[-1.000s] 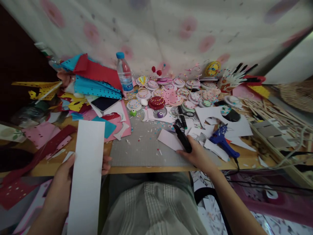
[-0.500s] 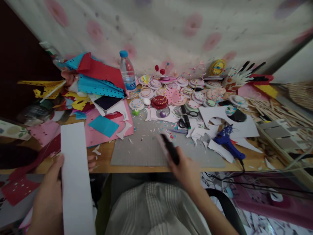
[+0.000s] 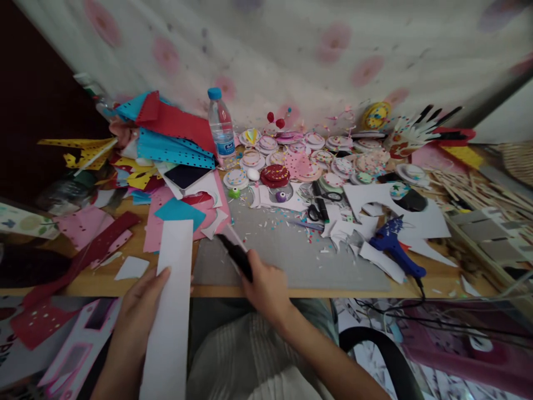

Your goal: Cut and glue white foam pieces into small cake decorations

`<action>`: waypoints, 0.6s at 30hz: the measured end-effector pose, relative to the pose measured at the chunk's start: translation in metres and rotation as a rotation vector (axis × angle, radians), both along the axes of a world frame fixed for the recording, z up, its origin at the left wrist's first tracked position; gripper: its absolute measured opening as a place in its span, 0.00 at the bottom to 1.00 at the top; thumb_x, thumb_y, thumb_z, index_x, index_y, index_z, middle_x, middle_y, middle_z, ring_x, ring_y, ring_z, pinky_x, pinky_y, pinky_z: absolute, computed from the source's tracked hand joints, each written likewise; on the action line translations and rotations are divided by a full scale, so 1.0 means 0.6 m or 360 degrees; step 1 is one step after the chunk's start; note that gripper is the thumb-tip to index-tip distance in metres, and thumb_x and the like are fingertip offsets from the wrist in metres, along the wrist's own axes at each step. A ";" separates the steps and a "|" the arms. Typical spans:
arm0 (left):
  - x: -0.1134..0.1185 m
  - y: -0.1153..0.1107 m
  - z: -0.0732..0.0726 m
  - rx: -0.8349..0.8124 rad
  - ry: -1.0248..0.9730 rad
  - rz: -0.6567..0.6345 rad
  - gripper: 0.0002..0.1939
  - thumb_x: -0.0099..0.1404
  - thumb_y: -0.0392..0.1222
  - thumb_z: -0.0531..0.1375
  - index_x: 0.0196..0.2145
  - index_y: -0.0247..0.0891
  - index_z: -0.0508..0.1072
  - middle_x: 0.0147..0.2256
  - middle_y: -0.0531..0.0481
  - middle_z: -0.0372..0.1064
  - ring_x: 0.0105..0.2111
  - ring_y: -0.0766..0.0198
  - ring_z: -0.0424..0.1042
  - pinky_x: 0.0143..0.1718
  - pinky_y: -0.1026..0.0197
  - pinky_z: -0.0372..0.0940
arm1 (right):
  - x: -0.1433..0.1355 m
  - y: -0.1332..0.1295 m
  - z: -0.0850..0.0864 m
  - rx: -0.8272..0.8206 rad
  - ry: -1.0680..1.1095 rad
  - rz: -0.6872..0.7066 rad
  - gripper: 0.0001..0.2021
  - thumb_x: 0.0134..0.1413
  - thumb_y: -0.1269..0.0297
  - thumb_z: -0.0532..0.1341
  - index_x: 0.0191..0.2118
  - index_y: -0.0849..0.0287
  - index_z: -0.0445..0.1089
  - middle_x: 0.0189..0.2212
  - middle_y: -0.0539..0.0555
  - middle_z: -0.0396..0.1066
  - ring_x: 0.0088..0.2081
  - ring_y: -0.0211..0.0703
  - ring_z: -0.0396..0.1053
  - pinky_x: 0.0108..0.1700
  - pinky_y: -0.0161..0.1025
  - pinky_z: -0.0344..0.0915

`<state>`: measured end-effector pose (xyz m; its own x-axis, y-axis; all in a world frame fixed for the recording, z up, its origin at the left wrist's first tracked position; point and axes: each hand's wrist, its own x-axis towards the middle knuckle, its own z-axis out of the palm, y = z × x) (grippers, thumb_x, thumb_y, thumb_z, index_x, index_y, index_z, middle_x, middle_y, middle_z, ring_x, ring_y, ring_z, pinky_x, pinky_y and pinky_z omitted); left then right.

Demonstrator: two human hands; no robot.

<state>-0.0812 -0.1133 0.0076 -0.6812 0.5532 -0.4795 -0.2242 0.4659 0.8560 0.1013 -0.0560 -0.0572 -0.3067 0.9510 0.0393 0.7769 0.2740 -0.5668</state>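
My left hand point(image 3: 144, 297) is closed around a long strip of white card point(image 3: 172, 300), thumb on its face and fingertips showing past its right edge. The strip stands upright at the desk's front edge, its lower end running out of view. My right hand point(image 3: 266, 286) grips a slim black tool point(image 3: 237, 256) with a pale strip along one side. Blur keeps its exact kind from showing. It points up and left over the grey cutting mat point(image 3: 287, 261), apart from the card.
Behind the mat stand a water bottle point(image 3: 220, 125) and several small decorated paper hats point(image 3: 275, 175). A blue glue gun point(image 3: 393, 244) lies right, its cord over the desk edge. Coloured felt point(image 3: 177, 125) is heaped at left near a phone point(image 3: 187, 176). Scissors point(image 3: 314, 211) lie among white scraps.
My left hand has carried the white card to the right. My right hand has moved left with the black tool, so the two are closer together. The view has shifted slightly.
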 end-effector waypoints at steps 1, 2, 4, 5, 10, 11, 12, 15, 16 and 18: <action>-0.001 -0.005 -0.006 0.0000 -0.0039 -0.0009 0.20 0.46 0.49 0.69 0.36 0.38 0.75 0.22 0.53 0.76 0.18 0.63 0.73 0.16 0.69 0.64 | 0.015 0.009 -0.004 0.0002 -0.0022 -0.0084 0.06 0.56 0.63 0.59 0.40 0.54 0.65 0.22 0.48 0.72 0.21 0.43 0.70 0.22 0.33 0.46; -0.003 -0.010 -0.013 -0.0003 -0.0101 -0.0023 0.21 0.46 0.49 0.70 0.37 0.39 0.75 0.21 0.54 0.75 0.17 0.64 0.72 0.16 0.69 0.63 | 0.039 0.019 -0.007 0.0004 -0.0043 -0.0186 0.05 0.58 0.63 0.57 0.40 0.54 0.64 0.21 0.48 0.71 0.20 0.42 0.68 0.22 0.33 0.44; -0.010 -0.015 -0.027 -0.0016 -0.0188 -0.0090 0.22 0.47 0.50 0.70 0.39 0.41 0.75 0.20 0.56 0.74 0.17 0.64 0.71 0.17 0.68 0.64 | 0.097 0.035 -0.012 0.0012 -0.0069 -0.0409 0.06 0.60 0.61 0.55 0.39 0.56 0.64 0.18 0.47 0.65 0.17 0.40 0.63 0.21 0.32 0.42; -0.013 -0.015 -0.034 -0.0020 -0.0208 -0.0156 0.23 0.48 0.51 0.69 0.41 0.41 0.74 0.20 0.56 0.73 0.17 0.63 0.71 0.17 0.66 0.65 | 0.125 0.041 -0.012 0.0024 -0.0059 -0.0495 0.07 0.60 0.59 0.56 0.39 0.56 0.63 0.18 0.46 0.63 0.17 0.40 0.62 0.21 0.32 0.44; -0.004 0.045 -0.063 0.0157 0.0163 -0.0734 0.21 0.57 0.55 0.62 0.43 0.38 0.72 0.26 0.51 0.75 0.21 0.61 0.72 0.19 0.64 0.64 | 0.182 0.026 -0.007 0.0113 0.0381 -0.0774 0.13 0.55 0.51 0.58 0.35 0.54 0.59 0.23 0.47 0.61 0.24 0.42 0.63 0.24 0.36 0.59; 0.005 0.067 -0.069 0.0257 0.0397 -0.0874 0.19 0.59 0.54 0.60 0.42 0.37 0.72 0.29 0.50 0.76 0.25 0.60 0.74 0.22 0.63 0.66 | 0.173 0.017 -0.007 0.0068 0.0585 -0.0832 0.14 0.54 0.49 0.59 0.34 0.54 0.59 0.24 0.46 0.60 0.23 0.41 0.62 0.24 0.36 0.60; 0.017 0.091 -0.075 0.0378 0.0663 -0.1001 0.18 0.62 0.53 0.56 0.41 0.36 0.71 0.33 0.48 0.76 0.30 0.59 0.75 0.26 0.63 0.68 | 0.160 0.007 -0.008 -0.0006 0.0795 -0.0887 0.15 0.53 0.49 0.60 0.34 0.54 0.59 0.23 0.46 0.59 0.22 0.40 0.61 0.22 0.37 0.61; 0.059 0.153 -0.096 0.0438 0.0828 -0.1224 0.14 0.63 0.48 0.53 0.40 0.36 0.69 0.39 0.45 0.75 0.39 0.57 0.75 0.39 0.59 0.70 | 0.114 -0.020 -0.017 -0.0264 0.1189 -0.0938 0.16 0.52 0.49 0.61 0.38 0.53 0.60 0.24 0.45 0.60 0.18 0.38 0.60 0.19 0.37 0.62; 0.073 0.167 -0.102 0.0428 0.0890 -0.1287 0.12 0.64 0.46 0.53 0.40 0.36 0.69 0.39 0.44 0.74 0.40 0.57 0.74 0.41 0.58 0.69 | 0.102 -0.027 -0.021 -0.0298 0.1246 -0.0946 0.16 0.53 0.49 0.61 0.39 0.53 0.59 0.24 0.45 0.60 0.18 0.38 0.60 0.18 0.37 0.62; 0.097 0.184 -0.110 0.0387 0.1018 -0.1437 0.11 0.63 0.40 0.54 0.42 0.35 0.68 0.39 0.43 0.74 0.40 0.56 0.74 0.42 0.56 0.68 | 0.088 -0.040 -0.030 -0.0299 0.1289 -0.0986 0.15 0.54 0.49 0.61 0.39 0.53 0.59 0.25 0.46 0.61 0.19 0.38 0.61 0.19 0.37 0.63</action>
